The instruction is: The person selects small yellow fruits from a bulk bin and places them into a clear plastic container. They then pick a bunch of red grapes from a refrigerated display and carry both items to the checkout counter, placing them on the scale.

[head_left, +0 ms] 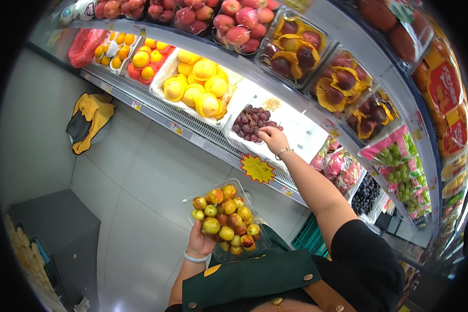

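Note:
My left hand [202, 243] holds a clear plastic tray [264, 238] heaped with green and reddish-brown jujubes [226, 218] in front of my green apron. At the lit shelf, my right hand [272, 138] reaches to the edge of a bunch of red grapes [251, 121], fingers bent together; whether they grip a grape is hidden. The grapes lie in a white foam box [296, 136], towards its left side. Left of this box stands another white box [218, 124] of yellow citrus fruit [204, 87] in yellow foam nets.
Packed plums [292, 48] and apples fill the shelf above. Dragon fruit [342, 165] and dark grapes [366, 194] lie to the right. A starburst price sign [257, 168] juts from the shelf edge. A yellow and black cloth [89, 121] and a grey cabinet [68, 222] are at the left.

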`<move>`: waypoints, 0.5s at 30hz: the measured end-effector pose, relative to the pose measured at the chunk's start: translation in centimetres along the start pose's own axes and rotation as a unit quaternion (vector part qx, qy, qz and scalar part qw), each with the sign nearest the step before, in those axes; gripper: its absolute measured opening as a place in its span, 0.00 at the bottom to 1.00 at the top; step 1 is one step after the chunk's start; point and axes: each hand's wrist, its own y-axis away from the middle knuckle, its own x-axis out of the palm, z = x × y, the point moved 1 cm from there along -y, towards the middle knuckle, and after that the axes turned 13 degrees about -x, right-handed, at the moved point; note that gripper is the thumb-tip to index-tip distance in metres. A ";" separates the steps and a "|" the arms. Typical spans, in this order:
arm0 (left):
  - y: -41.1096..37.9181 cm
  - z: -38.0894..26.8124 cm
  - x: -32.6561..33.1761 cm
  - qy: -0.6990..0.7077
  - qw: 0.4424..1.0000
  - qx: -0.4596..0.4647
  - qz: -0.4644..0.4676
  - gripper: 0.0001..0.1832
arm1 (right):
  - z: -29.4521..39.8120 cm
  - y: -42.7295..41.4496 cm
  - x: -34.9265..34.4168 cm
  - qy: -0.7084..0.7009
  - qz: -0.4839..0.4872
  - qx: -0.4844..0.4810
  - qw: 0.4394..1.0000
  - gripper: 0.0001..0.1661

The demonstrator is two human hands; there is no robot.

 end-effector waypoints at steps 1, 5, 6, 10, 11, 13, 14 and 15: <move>0.1 0.0 -0.4 0.006 1.000 0.011 0.003 0.38 | -0.3 -2.5 0.8 0.024 -0.022 -0.003 0.999 0.16; 0.1 -0.8 -2.5 0.044 0.999 0.017 -0.005 0.38 | -2.5 -10.1 4.0 0.246 -0.074 -0.042 0.966 0.18; 0.1 -0.9 -3.2 0.045 0.999 0.024 -0.010 0.39 | -3.0 -11.3 5.0 0.274 -0.084 -0.031 0.957 0.19; 0.0 -1.5 -4.8 0.038 0.997 0.059 -0.035 0.39 | -2.7 -14.2 6.7 0.261 0.051 0.161 0.950 0.18; 0.0 -1.6 -5.0 0.033 0.996 0.068 -0.044 0.40 | -2.8 -14.1 6.6 0.209 0.056 0.151 0.965 0.19; -0.3 -2.3 -5.0 0.019 0.997 0.070 -0.035 0.39 | -3.4 -13.3 5.1 0.105 0.057 0.129 0.984 0.21; -0.4 -2.6 -4.6 0.013 0.997 0.075 -0.032 0.38 | -5.4 -13.0 5.1 0.091 0.007 0.069 0.993 0.20; -0.5 -2.8 -4.2 0.004 0.997 0.077 -0.028 0.37 | -7.1 -12.1 4.7 0.074 -0.067 0.030 0.995 0.19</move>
